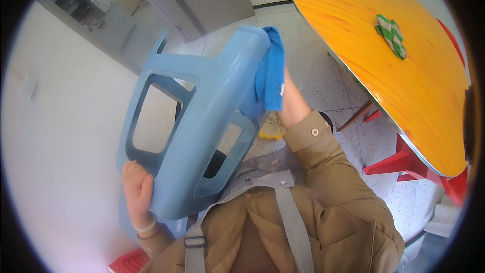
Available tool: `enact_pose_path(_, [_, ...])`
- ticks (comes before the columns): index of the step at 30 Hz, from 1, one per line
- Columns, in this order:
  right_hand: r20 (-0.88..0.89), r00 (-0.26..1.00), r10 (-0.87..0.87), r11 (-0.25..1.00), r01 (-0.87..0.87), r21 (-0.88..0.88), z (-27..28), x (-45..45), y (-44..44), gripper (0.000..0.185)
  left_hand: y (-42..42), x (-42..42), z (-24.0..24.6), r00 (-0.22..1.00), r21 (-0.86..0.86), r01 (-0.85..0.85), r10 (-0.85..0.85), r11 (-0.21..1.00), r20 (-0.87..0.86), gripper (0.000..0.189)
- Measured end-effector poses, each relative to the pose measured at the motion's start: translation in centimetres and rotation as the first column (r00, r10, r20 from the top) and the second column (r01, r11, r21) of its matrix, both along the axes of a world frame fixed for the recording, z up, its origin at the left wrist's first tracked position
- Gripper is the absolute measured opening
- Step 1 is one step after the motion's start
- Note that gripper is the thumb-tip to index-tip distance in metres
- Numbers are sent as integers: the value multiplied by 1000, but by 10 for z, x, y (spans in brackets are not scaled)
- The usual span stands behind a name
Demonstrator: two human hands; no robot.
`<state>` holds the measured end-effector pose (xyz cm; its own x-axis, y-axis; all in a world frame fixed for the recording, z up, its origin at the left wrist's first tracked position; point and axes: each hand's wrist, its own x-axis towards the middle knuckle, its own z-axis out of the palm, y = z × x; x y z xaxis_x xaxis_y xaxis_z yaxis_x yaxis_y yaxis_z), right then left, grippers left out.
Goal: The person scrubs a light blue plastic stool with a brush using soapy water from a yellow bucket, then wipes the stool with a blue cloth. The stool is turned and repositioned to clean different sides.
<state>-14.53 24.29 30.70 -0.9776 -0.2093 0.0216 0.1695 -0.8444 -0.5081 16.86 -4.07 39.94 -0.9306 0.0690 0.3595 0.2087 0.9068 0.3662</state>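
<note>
A light blue plastic stool (193, 121) is tilted in front of me, with cut-outs in its sides. My left hand (137, 191) grips its lower left edge, thumb showing. At the upper right end of the stool, a bright blue cloth (272, 70) lies against the plastic. My right hand (287, 79) is at the cloth's far side; the cloth and stool hide its fingers. More blue plastic (127, 218) shows below the stool. Below the cloth, a yellow-rimmed container (272, 135) holds foamy liquid and is partly hidden.
A wood-patterned table (348, 45) with a metal edge stands to the right, bearing a crumpled green-and-white checked cloth (392, 37). Red stools (401, 159) are beneath it. A white wall (68, 129) is close on the left, beside a doorway; red ridged plastic (130, 261) lies low left.
</note>
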Motion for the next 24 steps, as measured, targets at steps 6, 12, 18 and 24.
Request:
enact_pose_path(6, [109,984,-143,972,160,-172,1,11,7,39,4,1,0,1000,-16,6,-6,1000,12,23])
enact_pose_path(12, [-292,884,-365,697,467,544,10,-2,7,55,7,1,2,1000,-12,9,-9,1000,4,22])
enact_pose_path(18, [256,957,-138,985,107,132,4,-5,9,55,19,2,2,994,-52,-40,35,998,-100,22])
enact_pose_path(24, [-90,888,-451,879,459,127,4,34,25,39,34,8,3,993,-87,-70,61,994,-98,21])
